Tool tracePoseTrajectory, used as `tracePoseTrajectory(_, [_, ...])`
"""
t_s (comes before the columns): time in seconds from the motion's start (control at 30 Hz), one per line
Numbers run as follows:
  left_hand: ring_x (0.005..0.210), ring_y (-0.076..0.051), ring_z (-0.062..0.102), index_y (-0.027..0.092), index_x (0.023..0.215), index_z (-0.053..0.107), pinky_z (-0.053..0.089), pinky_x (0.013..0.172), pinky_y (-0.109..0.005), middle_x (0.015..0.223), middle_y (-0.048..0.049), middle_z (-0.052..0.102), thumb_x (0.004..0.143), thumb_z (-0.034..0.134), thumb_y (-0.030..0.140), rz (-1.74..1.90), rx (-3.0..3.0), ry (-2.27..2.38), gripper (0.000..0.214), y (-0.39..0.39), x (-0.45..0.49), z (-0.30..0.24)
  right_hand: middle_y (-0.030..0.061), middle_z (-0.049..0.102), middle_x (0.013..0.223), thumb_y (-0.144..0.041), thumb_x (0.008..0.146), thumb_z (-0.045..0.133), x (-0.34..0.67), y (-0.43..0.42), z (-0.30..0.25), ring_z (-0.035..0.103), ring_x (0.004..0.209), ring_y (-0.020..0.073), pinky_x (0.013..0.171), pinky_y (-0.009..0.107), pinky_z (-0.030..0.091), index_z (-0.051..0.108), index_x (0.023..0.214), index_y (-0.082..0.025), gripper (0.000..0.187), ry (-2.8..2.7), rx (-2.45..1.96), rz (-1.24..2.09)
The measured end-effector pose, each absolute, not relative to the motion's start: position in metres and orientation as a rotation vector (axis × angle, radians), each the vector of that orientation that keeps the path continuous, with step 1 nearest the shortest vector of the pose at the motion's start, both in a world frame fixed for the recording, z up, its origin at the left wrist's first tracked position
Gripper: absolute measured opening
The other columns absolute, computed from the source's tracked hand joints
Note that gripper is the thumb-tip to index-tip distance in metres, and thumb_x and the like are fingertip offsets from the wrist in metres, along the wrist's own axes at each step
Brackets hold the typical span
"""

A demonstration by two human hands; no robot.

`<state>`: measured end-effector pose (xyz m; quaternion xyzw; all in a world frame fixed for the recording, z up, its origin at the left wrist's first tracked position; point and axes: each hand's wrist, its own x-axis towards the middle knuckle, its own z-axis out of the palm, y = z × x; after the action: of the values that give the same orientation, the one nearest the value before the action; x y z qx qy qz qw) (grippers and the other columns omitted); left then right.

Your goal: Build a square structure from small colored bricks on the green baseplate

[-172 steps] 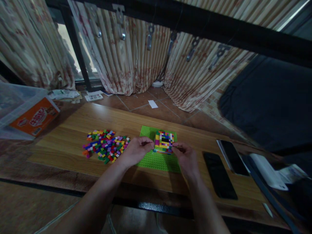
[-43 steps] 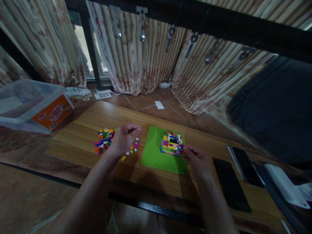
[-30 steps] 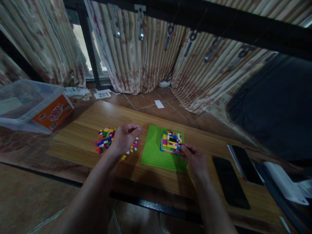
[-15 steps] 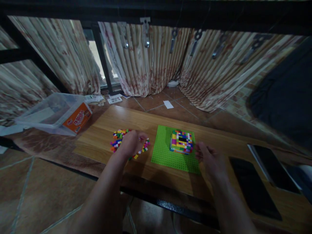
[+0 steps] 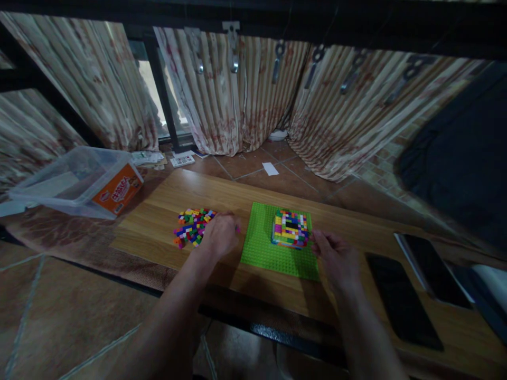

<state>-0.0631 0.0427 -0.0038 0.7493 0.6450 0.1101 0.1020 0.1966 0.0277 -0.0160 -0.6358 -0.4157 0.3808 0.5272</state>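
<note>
My left hand (image 5: 222, 233) is over the right side of a loose pile of small coloured building bricks (image 5: 194, 224), fingers curled down and partly hidden by the hand's back. A magenta speck shows beside its fingertips; I cannot tell whether it is held. Right of the pile, a green studded baseplate (image 5: 257, 248) bears a box-like build of many-coloured bricks (image 5: 291, 228) with a dark opening in its top. My right hand (image 5: 336, 256) is at the build's right side, thumb and fingers pinched together. Whatever sits in that pinch is too small to make out.
Two dark flat phone-like slabs (image 5: 402, 301) (image 5: 438, 269) lie on the wooden board (image 5: 166, 206) to the right. A clear plastic bin (image 5: 79, 182) with an orange label stands at the left. Behind the board are papers (image 5: 270, 169) and striped curtains (image 5: 257, 105).
My left hand has curled its fingers down over the pile's right side, uncovering more bricks on the left. My right hand stays beside the build. The whole view has shifted slightly.
</note>
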Motion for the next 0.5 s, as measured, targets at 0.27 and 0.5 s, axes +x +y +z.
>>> tracePoseTrajectory(0.27, [0.080,-0.020,0.063,0.016,0.085,0.067,0.048,0.077,-0.032,0.084,-0.0063,0.069,0.082,0.051,0.012,0.761,2.032,1.635,0.017,0.042,-0.052,0.006,0.0008,0.069,0.069,-0.039,0.072,0.071,0.189,0.023,-0.008,0.060,0.062,0.0142,0.060,0.027,0.049,0.072,0.077,-0.018,0.021,-1.047,-1.379,0.753])
tracePoseTrajectory(0.5, [0.078,-0.013,0.064,0.014,0.087,0.066,0.050,0.075,-0.025,0.083,-0.0027,0.070,0.082,0.062,0.021,1.107,1.456,0.966,0.009,0.025,-0.001,0.011,-0.0009,0.072,0.077,-0.031,0.074,0.073,0.157,0.006,0.001,0.063,0.072,0.0146,0.069,0.029,0.050,0.075,0.087,-0.025,0.015,-1.242,-1.106,1.056])
